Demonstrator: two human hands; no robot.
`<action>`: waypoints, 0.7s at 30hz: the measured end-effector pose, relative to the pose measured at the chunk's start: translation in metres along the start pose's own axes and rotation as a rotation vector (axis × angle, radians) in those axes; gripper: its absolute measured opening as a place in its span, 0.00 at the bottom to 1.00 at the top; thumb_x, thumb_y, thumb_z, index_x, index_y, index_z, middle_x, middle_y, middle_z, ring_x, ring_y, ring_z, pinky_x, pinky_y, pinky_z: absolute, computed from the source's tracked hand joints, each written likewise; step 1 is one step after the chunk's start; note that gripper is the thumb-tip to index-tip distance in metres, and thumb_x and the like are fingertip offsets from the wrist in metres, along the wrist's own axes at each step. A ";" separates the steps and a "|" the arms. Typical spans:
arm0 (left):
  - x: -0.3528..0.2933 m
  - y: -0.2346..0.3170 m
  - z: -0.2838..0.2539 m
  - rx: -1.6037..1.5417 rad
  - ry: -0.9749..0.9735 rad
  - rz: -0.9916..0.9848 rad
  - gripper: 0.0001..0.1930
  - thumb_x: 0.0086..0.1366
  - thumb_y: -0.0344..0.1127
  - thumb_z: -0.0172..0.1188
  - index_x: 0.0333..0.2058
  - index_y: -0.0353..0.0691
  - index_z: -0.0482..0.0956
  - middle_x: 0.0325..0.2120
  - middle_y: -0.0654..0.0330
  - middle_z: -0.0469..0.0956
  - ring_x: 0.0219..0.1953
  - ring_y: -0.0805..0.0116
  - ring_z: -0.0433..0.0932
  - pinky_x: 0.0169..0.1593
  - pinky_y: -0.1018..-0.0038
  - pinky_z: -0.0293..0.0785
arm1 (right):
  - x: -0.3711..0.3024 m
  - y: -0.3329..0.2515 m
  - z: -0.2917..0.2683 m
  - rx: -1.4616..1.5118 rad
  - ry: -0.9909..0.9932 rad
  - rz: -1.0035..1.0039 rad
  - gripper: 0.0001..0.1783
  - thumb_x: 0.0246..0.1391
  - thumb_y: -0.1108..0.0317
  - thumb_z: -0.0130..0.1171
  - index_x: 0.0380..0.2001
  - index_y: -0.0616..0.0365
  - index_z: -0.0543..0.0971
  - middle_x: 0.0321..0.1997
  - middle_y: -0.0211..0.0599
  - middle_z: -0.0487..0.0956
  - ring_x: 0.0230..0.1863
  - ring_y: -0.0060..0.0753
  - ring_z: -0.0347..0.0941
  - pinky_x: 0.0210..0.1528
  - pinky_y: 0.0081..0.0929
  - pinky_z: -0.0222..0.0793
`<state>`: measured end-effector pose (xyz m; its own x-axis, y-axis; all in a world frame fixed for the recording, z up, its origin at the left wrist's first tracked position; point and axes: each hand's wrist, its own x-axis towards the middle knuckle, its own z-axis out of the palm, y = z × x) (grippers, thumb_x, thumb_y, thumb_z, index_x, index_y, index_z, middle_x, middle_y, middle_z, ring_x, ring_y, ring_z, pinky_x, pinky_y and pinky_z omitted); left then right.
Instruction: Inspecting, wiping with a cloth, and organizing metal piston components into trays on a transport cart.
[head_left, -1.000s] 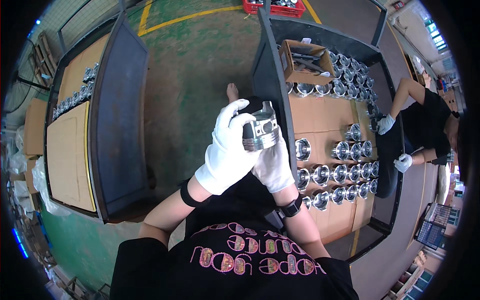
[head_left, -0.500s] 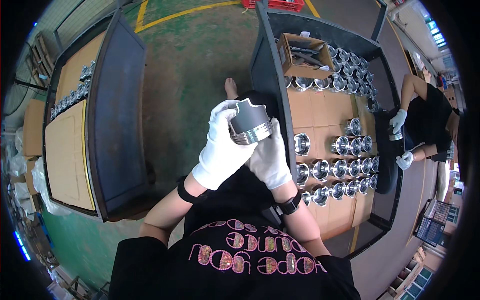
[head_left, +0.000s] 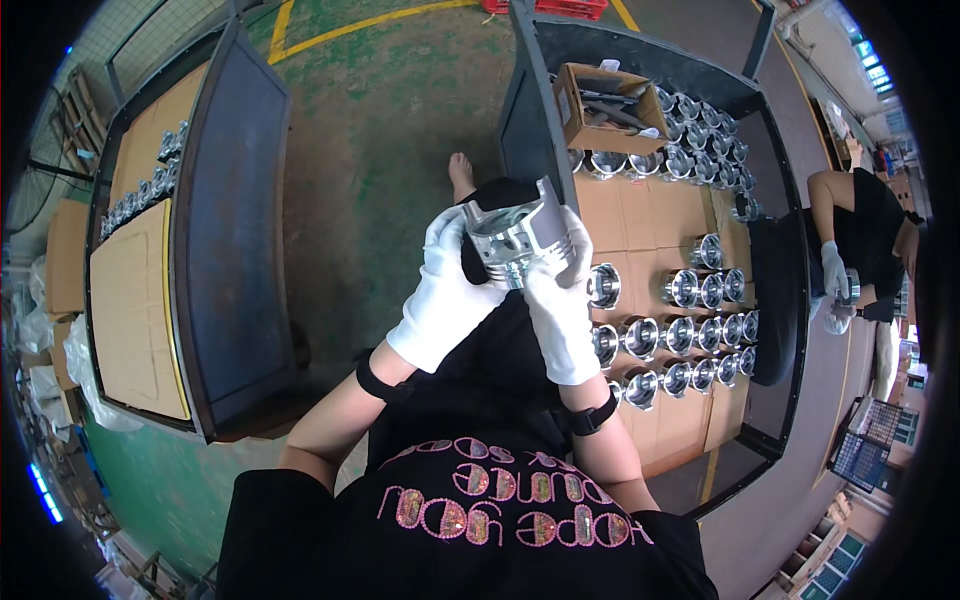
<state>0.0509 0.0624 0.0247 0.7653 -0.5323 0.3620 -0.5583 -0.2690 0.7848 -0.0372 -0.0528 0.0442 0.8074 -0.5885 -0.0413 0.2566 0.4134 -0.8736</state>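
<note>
A silver engine piston (head_left: pixel 508 240) with a dark skirt is held up in front of me between both gloved hands. Its ring grooves are toward me and its open, hollow side shows at the top. My left hand (head_left: pixel 445 285) in a white glove is closed around its left side. My right hand (head_left: pixel 560 300), also gloved, grips the right side, with its thumb on the grooved band and the fingers behind. Just right of my hands, several similar pistons (head_left: pixel 640 338) stand in rows on cardboard in a dark metal bin.
The metal bin's wall (head_left: pixel 545 130) rises at my right, with a cardboard box (head_left: pixel 612 105) of dark parts on pistons. Another bin (head_left: pixel 235 230) with a cardboard sheet (head_left: pixel 135 310) and pistons stands left. Beyond the right bin, a gloved co-worker (head_left: pixel 850 225) holds a piston.
The piston has been turned in my hands, from its dark skirt facing me to its hollow side showing. My right hand has shifted around its right side. The co-worker's hands have moved together.
</note>
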 end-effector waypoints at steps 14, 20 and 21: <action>-0.004 -0.014 -0.022 0.381 0.047 0.352 0.23 0.71 0.32 0.58 0.62 0.32 0.67 0.59 0.48 0.69 0.61 0.52 0.71 0.63 0.63 0.68 | 0.001 0.008 0.007 -0.297 0.046 -0.162 0.61 0.41 0.77 0.77 0.74 0.55 0.49 0.68 0.49 0.61 0.67 0.43 0.66 0.67 0.43 0.69; 0.003 0.031 -0.010 -0.420 -0.088 -0.261 0.47 0.50 0.39 0.80 0.65 0.35 0.62 0.59 0.49 0.72 0.63 0.56 0.73 0.64 0.64 0.72 | 0.000 -0.014 0.001 0.599 -0.220 0.273 0.41 0.71 0.37 0.43 0.75 0.52 0.55 0.74 0.36 0.64 0.71 0.38 0.63 0.75 0.44 0.55; 0.004 0.035 -0.013 -0.239 -0.088 0.046 0.49 0.49 0.38 0.80 0.66 0.35 0.61 0.57 0.50 0.74 0.60 0.57 0.75 0.62 0.64 0.74 | 0.003 -0.017 -0.001 0.688 -0.117 0.370 0.39 0.72 0.39 0.42 0.74 0.53 0.57 0.75 0.43 0.63 0.71 0.42 0.64 0.74 0.47 0.58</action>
<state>0.0382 0.0611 0.0597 0.7044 -0.6099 0.3631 -0.4923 -0.0512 0.8689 -0.0398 -0.0623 0.0584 0.9453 -0.2676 -0.1866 0.2003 0.9275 -0.3155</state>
